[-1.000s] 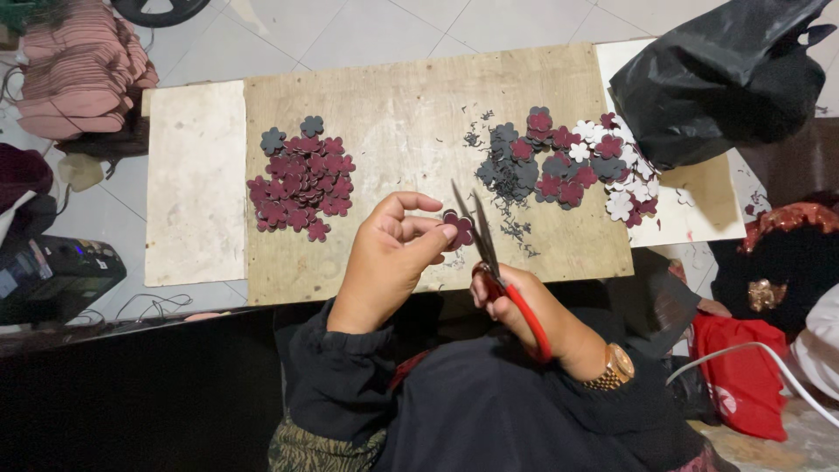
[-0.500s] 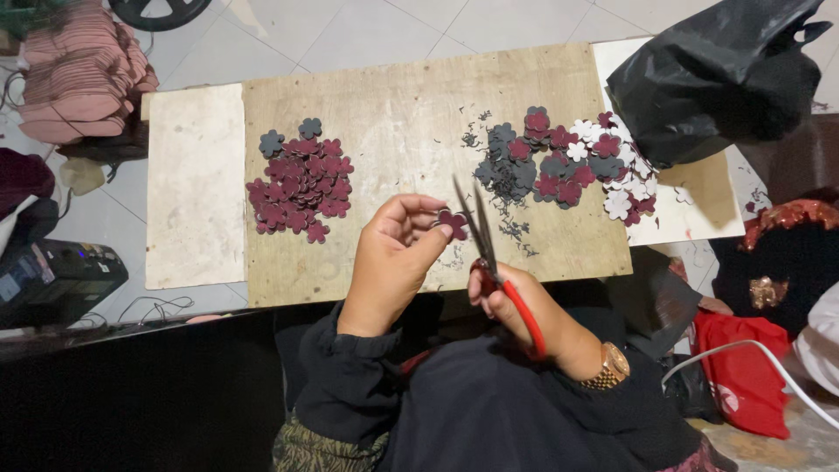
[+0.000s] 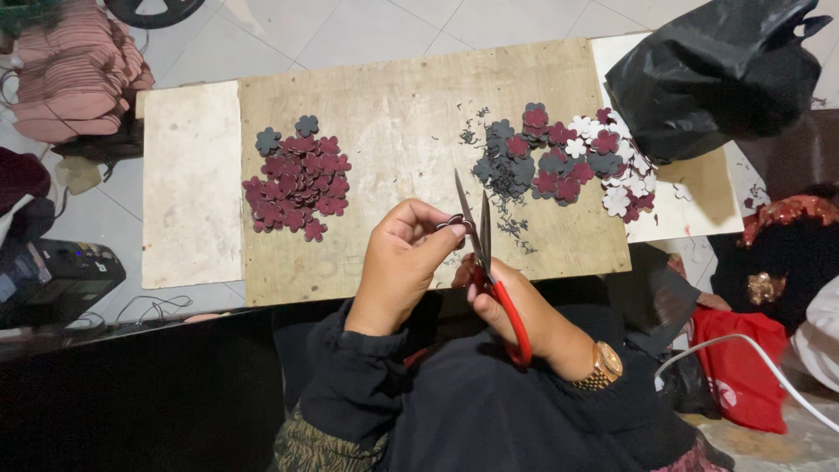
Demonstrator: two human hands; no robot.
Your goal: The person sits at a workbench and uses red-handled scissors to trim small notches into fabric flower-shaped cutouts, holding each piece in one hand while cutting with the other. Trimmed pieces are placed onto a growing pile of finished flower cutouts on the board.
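Note:
My left hand (image 3: 402,262) pinches a small dark flower-shaped piece (image 3: 454,224) between thumb and fingers, just over the near edge of the wooden board (image 3: 393,96). My right hand (image 3: 516,310) grips red-handled scissors (image 3: 489,262), whose blades point away from me and sit right beside the piece. A pile of maroon and grey flower cut-outs (image 3: 297,179) lies on the board to the left. A second, mixed pile of maroon, grey and white cut-outs (image 3: 568,162) lies to the right, with small dark scraps scattered near it.
A pale slab (image 3: 188,183) lies left of the board. A black plastic bag (image 3: 717,70) sits at the far right. Folded pink cloth (image 3: 74,65) is at the top left, a black device (image 3: 52,275) at the left, a red bag (image 3: 738,367) and white cable at the lower right.
The scissors' blades have tilted more upright and drawn closer together beside the piece. My left hand has turned the piece slightly. The piles have not moved.

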